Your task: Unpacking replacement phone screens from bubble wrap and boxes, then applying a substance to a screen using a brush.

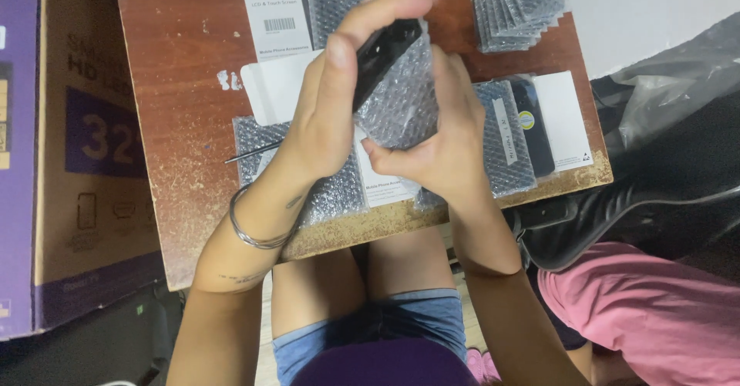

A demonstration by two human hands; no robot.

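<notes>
Above the near edge of the table [177, 62], both hands meet around one black screen [383, 50] half inside a bubble sleeve [401, 101]. The left hand [331, 101] pinches the screen between thumb and curled fingers at its upper end; the right hand [447, 135] cups the sleeve from below, thumb pressed against its front. The screen's long axis tilts up and away to the right, its lower end buried in the sleeve, so the sleeve's mouth faces the left fingers. The two hands are equally close, touching the bundle. Below them lie more wrapped screens [505, 135], white boxes [274, 8] and a wrapped stack [516, 4] at the far edge. A cardboard carton [85, 147] stands left; a pink cushion [647, 309] lies right.
</notes>
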